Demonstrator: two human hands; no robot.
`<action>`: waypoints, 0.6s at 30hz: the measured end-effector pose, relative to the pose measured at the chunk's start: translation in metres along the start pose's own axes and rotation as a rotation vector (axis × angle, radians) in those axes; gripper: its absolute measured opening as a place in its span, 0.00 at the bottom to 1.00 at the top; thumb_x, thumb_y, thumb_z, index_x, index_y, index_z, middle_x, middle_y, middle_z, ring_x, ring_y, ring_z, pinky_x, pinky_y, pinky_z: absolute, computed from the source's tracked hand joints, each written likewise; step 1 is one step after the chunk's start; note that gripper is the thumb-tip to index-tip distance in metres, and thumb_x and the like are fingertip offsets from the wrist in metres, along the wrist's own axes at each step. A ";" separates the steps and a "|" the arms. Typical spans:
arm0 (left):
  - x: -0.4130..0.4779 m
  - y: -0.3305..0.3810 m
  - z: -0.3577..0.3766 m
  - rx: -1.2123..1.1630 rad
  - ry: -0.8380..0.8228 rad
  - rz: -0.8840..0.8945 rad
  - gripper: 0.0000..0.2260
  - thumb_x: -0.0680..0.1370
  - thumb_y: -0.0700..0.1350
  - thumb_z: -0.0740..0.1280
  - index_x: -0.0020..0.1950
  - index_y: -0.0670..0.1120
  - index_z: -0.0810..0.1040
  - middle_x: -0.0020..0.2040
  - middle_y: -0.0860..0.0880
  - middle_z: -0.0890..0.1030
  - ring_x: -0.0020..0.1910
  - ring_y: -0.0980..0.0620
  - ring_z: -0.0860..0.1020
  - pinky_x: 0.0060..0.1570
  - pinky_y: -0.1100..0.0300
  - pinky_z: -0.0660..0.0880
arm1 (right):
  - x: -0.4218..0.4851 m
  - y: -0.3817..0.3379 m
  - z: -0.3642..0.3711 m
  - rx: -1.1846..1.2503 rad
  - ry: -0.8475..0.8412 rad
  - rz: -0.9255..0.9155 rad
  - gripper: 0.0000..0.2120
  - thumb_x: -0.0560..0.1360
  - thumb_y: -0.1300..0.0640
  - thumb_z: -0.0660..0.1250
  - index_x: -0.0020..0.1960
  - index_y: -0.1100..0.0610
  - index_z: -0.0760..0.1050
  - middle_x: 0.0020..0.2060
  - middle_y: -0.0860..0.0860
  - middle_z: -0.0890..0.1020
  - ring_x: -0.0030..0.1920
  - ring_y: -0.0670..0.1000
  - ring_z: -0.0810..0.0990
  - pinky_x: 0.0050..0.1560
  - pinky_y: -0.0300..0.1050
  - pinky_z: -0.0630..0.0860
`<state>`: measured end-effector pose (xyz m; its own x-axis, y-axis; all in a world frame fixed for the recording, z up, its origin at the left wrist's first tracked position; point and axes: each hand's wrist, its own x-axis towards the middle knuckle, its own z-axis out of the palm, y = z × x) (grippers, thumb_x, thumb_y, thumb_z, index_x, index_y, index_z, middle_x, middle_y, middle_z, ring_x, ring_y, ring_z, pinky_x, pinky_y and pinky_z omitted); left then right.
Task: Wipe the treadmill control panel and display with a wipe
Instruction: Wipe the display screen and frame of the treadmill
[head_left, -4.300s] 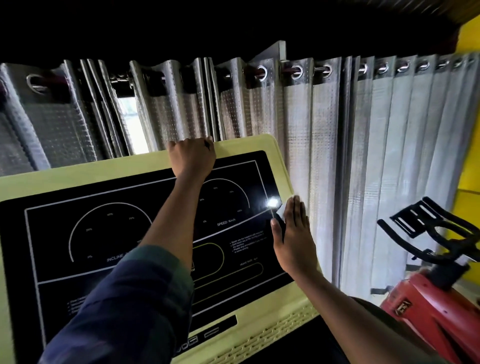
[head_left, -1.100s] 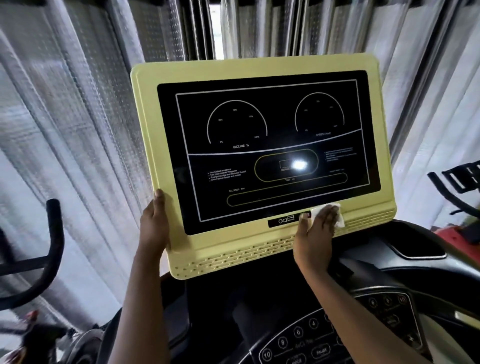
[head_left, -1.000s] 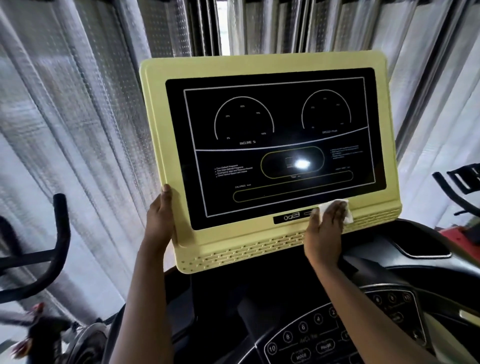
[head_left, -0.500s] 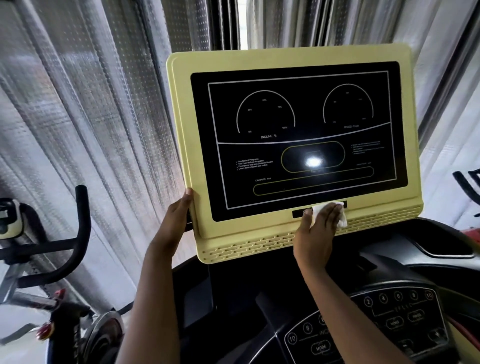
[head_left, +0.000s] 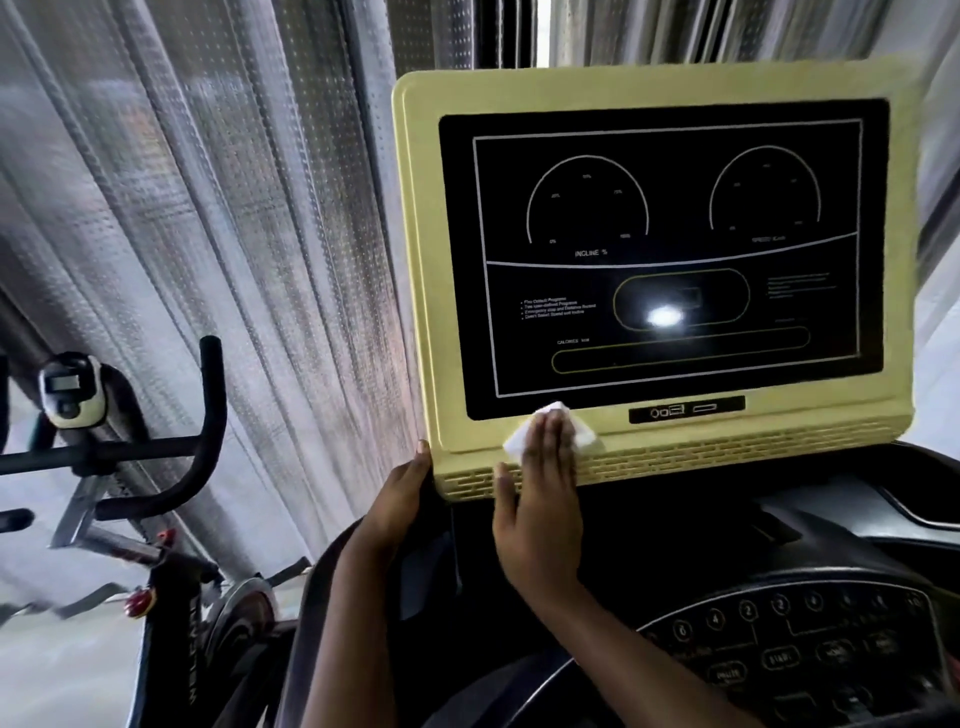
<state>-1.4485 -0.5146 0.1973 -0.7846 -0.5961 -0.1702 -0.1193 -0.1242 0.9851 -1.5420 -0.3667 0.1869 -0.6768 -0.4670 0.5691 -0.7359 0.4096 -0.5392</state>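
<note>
My right hand (head_left: 540, 488), fingers flat, pressing wipe (head_left: 555, 411) onto display (head_left: 415, 260) lower bezel; left hand (head_left: 400, 499) gripping its lower-left corner. Keypad panel (head_left: 779, 649) lying lower right, nearer right hand.

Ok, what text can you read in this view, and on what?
"INCLINE %": display, under the left dial.
"CALORIES": display, above the long bar.
"6", "4", "2": round keys on the keypad.
Unreadable: right dial's caption, bullet list, other key labels, lettering on the exercise bike.
</note>
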 end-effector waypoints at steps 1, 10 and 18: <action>-0.001 -0.001 0.000 0.005 0.001 0.005 0.30 0.77 0.66 0.57 0.57 0.43 0.83 0.51 0.43 0.86 0.50 0.45 0.84 0.50 0.52 0.80 | -0.004 -0.007 0.006 -0.003 -0.032 -0.050 0.32 0.85 0.48 0.54 0.82 0.60 0.46 0.82 0.55 0.47 0.82 0.54 0.44 0.81 0.56 0.54; 0.000 0.004 -0.007 -0.027 -0.028 -0.061 0.30 0.77 0.68 0.58 0.57 0.45 0.83 0.57 0.32 0.81 0.57 0.34 0.80 0.64 0.38 0.72 | -0.036 -0.036 0.032 -0.088 -0.172 -0.235 0.31 0.83 0.49 0.54 0.83 0.55 0.47 0.82 0.49 0.48 0.82 0.48 0.47 0.80 0.49 0.52; -0.003 0.005 -0.007 0.000 -0.040 -0.069 0.27 0.81 0.62 0.56 0.54 0.43 0.84 0.52 0.40 0.84 0.54 0.41 0.82 0.61 0.46 0.73 | -0.045 -0.052 0.034 -0.078 -0.191 -0.107 0.32 0.82 0.50 0.54 0.83 0.53 0.46 0.82 0.47 0.48 0.82 0.46 0.44 0.80 0.50 0.52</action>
<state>-1.4423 -0.5189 0.2030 -0.7984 -0.5535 -0.2369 -0.1741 -0.1645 0.9709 -1.4722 -0.3936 0.1685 -0.5846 -0.6477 0.4886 -0.8074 0.4056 -0.4285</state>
